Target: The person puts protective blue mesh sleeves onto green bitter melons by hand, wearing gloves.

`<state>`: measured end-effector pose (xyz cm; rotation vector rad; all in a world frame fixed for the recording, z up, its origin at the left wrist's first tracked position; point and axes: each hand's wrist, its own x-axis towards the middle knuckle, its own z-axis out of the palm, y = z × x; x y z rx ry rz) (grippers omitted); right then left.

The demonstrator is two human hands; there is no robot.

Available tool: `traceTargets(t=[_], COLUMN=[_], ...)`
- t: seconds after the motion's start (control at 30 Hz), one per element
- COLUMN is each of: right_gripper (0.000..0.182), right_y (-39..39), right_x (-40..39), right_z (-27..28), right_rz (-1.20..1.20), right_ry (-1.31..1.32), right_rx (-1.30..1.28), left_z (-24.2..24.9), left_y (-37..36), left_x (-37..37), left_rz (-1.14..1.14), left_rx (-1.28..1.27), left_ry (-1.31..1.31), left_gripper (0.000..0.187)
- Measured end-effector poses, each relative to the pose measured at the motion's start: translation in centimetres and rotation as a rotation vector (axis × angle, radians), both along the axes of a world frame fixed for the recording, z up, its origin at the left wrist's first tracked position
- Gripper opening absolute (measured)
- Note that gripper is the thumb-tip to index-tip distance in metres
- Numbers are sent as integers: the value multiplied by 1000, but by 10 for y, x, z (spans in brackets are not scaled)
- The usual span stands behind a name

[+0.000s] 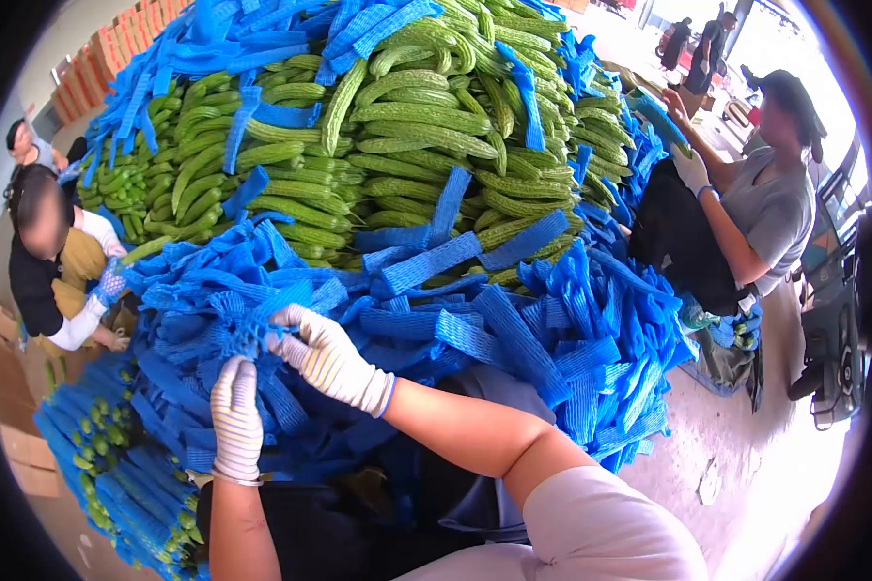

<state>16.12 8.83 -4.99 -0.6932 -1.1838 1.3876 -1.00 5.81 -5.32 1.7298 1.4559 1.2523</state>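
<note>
Left of centre in the frame, the left hand (236, 414) and right hand (331, 360), fingertips pinched nearly closed, grip a bunched blue mesh sleeve (246, 331) between them, best teased apart with light, even tension so the netting doesn't snag.

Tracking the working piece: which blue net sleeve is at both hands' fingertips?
The bunched net sleeve where the left hand and right hand meet; the other sleeves lie on the heap, outside the fingers' grasp.
</note>
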Motion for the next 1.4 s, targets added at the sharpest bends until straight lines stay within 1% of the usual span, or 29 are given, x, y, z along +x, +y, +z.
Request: traceTargets(t=[0.07, 0.1, 0.13, 0.17, 0.2, 0.23, 0.27, 0.3, 0.33, 0.37, 0.4, 0.43, 0.47, 0.5, 0.53, 0.57, 0.6, 0.63, 0.7, 0.77, 0.8, 0.93, 1.0, 1.03, 1.13, 1.27, 1.3, 1.33, 1.4], right_gripper=[10, 11, 11, 12, 12, 13, 13, 17, 17, 18, 20, 18, 17, 15, 12, 14, 16, 18, 25, 31, 20, 15, 16, 20, 20, 19, 18, 17, 15], right_y=[1, -5, -12, -20, -26, -28, -29, -23, -20, -18, -16, -17, -22, -20, -20, -21, -21, -24, -35, -47, -51, -50, -57, -60, -68, -70, -72, -76, -81], right_x=[2, 5, 1, 7, 11, 15, 16, 19, 20, 21, 21, 16, 15, 12, 9, 10, 8, 6, -5, -14, -14, -9, -12, -17, -20, -11, -12, -14, -17], right_z=[-1, 5, 3, 16, 27, 28, 27, 16, 11, 9, 6, -1, 23, 19, 13, 18, 19, 20, 17, 13, 26, 20, 25, 26, 36, 43, 37, 32, 26], right_rz=[77, 104, 74, 224, 370, 397, 423, 413, 409, 311, 209, 69, 103, -22, -147, -196, -279, -233, -159, -51, -37, 176, 376, 399, 480, 529, 609, 690, 671], right_ry=[261, 118, 7, -153, -300, -347, -388, -661, -664, -799, -930, -734, -561, -486, -410, -488, -537, -633, -818, -861, -739, -569, -434, -345, -329, -297, -318, -337, -352], right_rx=[37, 120, 244, 241, 236, 224, 212, 251, 256, 321, 388, 418, 90, 197, 304, 357, 526, 604, 786, 881, 863, 551, 304, 396, 521, 533, 485, 430, 395], left_z=[-31, -26, -34, -36, -35, -33, -26, -16, -7, 2, 5, 10, 14, 19, -7, -15, -23, -61, -61, -49, -37, 2, 12, 16, 21, 30, 33, 34, 45], left_y=[10, 9, 12, 13, 14, 16, 19, 18, 16, 13, 11, 9, 9, 7, 13, 14, 14, 19, 19, 21, 26, 34, 35, 35, 31, 27, 23, 23, 20], left_x=[-10, -2, -7, -3, -2, -5, -8, -9, -7, -5, -2, 1, 7, 17, 7, 1, -6, -9, -3, -1, -1, 9, 19, 23, 31, 35, 35, 39, 34], left_rz=[-130, -91, -121, -120, -145, -164, -272, -245, -314, -371, -380, -403, -431, -393, -274, -298, -298, -304, -336, -355, -359, -404, -428, -434, -443, -442, -435, -432, -362], left_rx=[448, 251, -43, -34, -237, -430, -217, -201, -241, -278, -270, -352, -439, -391, -424, -351, -263, -308, -285, -225, -182, -72, -44, -28, 1, 77, 111, 163, 314], left_ry=[628, 504, 450, 419, -115, -642, -284, -362, -697, -1036, -1038, -1169, -1296, -1202, -945, -445, 55, 170, 222, 169, 138, -11, -69, -82, -80, 26, 75, 132, 346], left_gripper=[19, 17, 17, 17, 23, 33, 32, 33, 36, 40, 40, 41, 43, 42, 38, 34, 31, 24, 23, 23, 24, 24, 25, 25, 27, 29, 29, 30, 31])
